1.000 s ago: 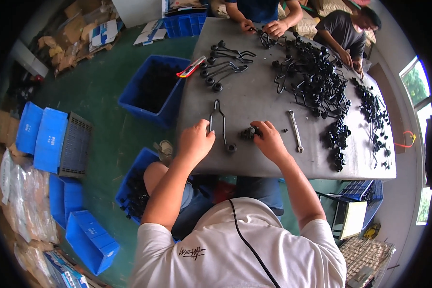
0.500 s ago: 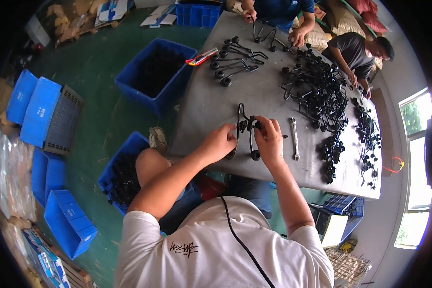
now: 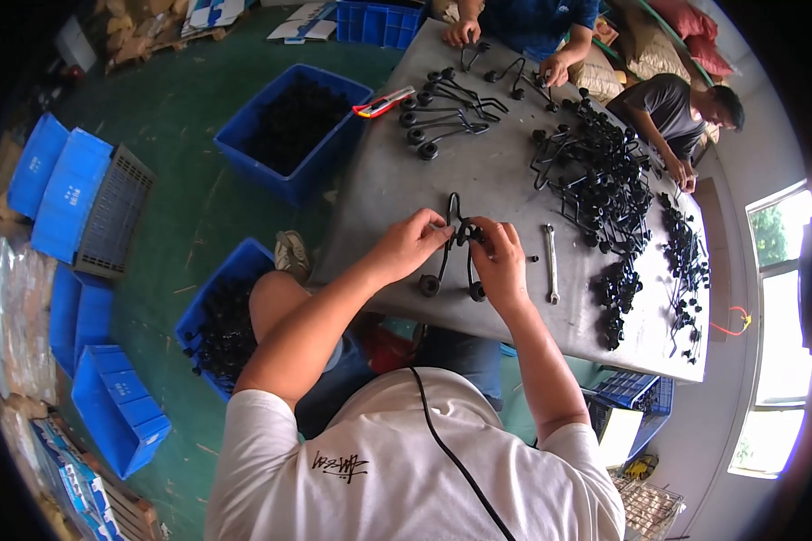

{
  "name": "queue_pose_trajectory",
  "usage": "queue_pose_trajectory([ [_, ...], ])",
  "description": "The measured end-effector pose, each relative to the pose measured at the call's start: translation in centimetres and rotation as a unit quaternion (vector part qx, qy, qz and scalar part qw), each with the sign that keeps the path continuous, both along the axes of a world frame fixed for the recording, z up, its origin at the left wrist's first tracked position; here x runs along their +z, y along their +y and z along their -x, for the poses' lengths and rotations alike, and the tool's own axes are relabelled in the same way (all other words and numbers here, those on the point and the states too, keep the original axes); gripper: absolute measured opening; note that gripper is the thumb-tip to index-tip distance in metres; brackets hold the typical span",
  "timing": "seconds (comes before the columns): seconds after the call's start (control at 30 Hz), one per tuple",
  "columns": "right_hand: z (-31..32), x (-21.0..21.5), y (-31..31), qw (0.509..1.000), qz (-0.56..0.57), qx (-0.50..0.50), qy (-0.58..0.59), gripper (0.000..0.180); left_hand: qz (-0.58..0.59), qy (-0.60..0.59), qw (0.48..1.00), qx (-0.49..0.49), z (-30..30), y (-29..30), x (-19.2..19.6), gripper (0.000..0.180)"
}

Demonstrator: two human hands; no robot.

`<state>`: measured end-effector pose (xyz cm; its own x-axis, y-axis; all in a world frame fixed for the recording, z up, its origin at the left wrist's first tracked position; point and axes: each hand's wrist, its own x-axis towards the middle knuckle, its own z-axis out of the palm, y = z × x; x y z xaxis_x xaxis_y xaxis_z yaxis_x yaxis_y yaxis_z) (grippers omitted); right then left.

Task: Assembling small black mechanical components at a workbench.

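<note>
A bent black metal rod (image 3: 453, 203) with round black end pieces stands at the near edge of the table, its loop pointing away from me. My left hand (image 3: 410, 245) pinches it at the left side, near the middle. Against the right side, the fingers of my right hand (image 3: 500, 261) are closed on a small dark part (image 3: 467, 234) at the rod, mostly hidden by the fingers. Two round ends (image 3: 429, 285) of the rod hang toward me below my hands. Right of my right hand lie a tiny black piece (image 3: 534, 259) and a silver wrench (image 3: 551, 261).
The grey table (image 3: 379, 198) bears a heap of black bent rods (image 3: 604, 171), a row of similar rods (image 3: 447, 113) and a red utility knife (image 3: 383, 103). Blue bins of black parts (image 3: 293, 126) stand left on the floor. Two co-workers handle parts across the table.
My left hand has moved up along the rod, uncovering its lower left round end. My right hand stays at about the same place. The co-worker's hand at the far end has come down to the table.
</note>
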<state>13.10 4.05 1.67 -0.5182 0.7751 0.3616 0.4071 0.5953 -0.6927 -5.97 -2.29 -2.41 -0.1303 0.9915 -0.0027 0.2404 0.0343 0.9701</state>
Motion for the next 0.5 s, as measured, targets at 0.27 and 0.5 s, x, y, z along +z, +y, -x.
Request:
queue_pose_trajectory([
  [0.27,0.4,1.0,0.1,0.997,0.034,-0.001,-0.067,0.041,-0.034,0.096,0.995,-0.005,-0.1,-0.7,1.2,0.029],
  [0.5,0.9,0.8,1.5,0.993,0.075,0.012,-0.085,0.038,-0.108,0.137,0.984,-0.036,1.4,0.0,1.5,0.033],
])
